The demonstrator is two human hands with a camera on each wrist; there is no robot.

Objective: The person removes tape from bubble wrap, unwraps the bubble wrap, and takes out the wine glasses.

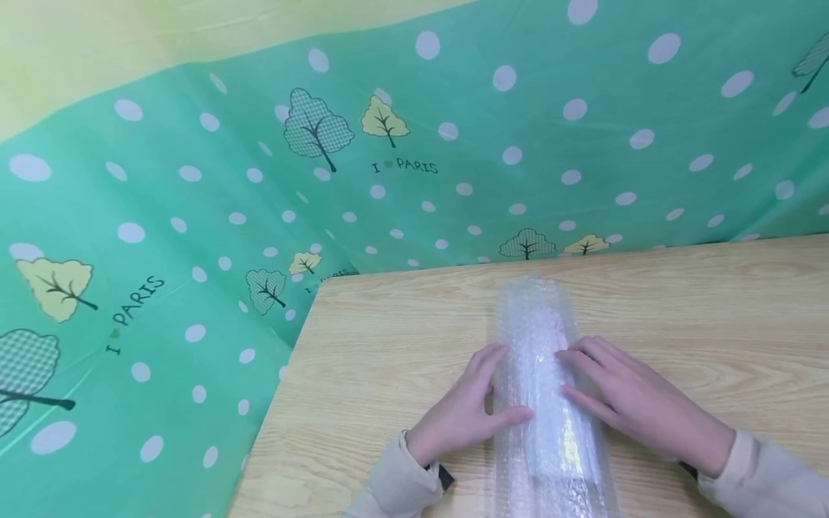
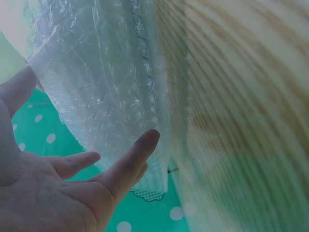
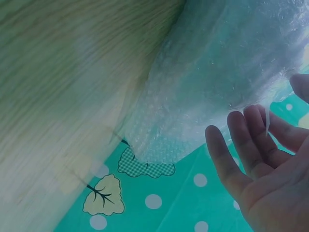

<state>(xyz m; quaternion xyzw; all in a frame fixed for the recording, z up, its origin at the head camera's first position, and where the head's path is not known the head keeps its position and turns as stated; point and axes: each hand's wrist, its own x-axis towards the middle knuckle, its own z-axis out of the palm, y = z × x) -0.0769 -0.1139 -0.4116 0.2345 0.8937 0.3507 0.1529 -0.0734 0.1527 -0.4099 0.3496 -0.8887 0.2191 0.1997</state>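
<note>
A long bundle of clear bubble wrap (image 1: 544,446) lies on the wooden table, its length running away from the person. Something whitish shows through its layers, too veiled to name. My left hand (image 1: 463,414) is at the bundle's left side, thumb laid over the top and fingers along the edge. From the right, my right hand (image 1: 637,396) reaches in with fingertips and thumb at the upper surface. The left wrist view shows spread fingers (image 2: 128,164) beside the wrap (image 2: 96,82). In the right wrist view, gently bent fingers (image 3: 222,152) stand by a thin plastic edge.
The pale wood-grain table (image 1: 388,338) extends on both sides of the bundle. Its far and left edges meet a green hanging cloth (image 1: 214,194) with white dots and printed trees. Light sleeves (image 1: 771,475) with dark bands show at the wrists.
</note>
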